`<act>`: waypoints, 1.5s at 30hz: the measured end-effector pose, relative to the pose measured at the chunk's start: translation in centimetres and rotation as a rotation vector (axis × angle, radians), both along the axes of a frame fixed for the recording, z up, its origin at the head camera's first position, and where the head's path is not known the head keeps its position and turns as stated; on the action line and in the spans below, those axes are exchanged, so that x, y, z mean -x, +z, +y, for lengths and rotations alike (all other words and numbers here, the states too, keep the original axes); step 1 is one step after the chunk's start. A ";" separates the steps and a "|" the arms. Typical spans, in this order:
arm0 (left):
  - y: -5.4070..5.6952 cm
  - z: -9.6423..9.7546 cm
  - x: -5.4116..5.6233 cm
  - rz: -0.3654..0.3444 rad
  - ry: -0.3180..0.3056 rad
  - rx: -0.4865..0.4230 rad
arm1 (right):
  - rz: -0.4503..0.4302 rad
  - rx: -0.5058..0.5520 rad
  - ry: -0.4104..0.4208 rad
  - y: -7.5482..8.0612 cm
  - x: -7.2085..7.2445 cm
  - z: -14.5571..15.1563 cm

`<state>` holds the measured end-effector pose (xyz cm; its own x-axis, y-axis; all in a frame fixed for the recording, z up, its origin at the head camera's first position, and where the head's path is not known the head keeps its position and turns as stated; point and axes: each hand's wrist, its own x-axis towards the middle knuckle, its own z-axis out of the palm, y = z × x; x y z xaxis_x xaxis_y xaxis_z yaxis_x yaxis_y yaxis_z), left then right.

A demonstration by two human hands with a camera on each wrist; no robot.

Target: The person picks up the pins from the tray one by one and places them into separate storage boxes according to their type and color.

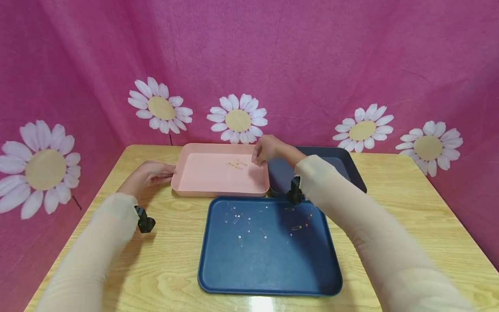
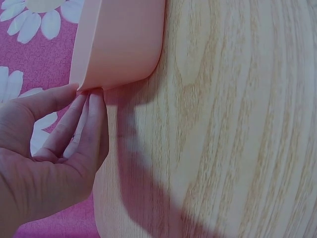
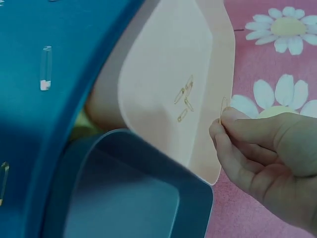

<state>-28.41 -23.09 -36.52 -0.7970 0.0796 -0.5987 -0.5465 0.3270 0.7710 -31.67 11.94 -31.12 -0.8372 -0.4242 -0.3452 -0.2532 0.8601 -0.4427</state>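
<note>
My left hand (image 1: 150,174) pinches the left side of the pink tray (image 1: 202,173), thumb on the rim and fingers against the wall below it in the left wrist view. My right hand (image 1: 268,149) is above that tray's right end. Between its thumb and forefinger it holds a gold safety pin (image 3: 224,105), clear in the right wrist view but too small to make out from the head. Several gold safety pins (image 1: 238,167) lie in the pink tray. In front, a blue tray (image 1: 265,268) bears several silver safety pins (image 1: 240,241) and a few gold ones (image 1: 296,228).
A dark navy tray (image 1: 351,169) stands right of the pink one, partly covered by my right forearm. All the trays are on a wooden table (image 1: 171,247). Behind the table hangs a pink cloth (image 1: 296,78) with large white daisies.
</note>
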 end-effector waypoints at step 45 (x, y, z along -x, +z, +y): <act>-0.1 -0.4 0.2 0.030 -0.048 0.069 | -0.116 -0.157 0.053 -2.9 2.2 -7.4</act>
<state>-28.60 -23.52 -36.67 -0.8109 0.0776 -0.5800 -0.5057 0.4055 0.7614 -33.83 4.56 -33.97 -0.7662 -0.3995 -0.5034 -0.2548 0.9079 -0.3328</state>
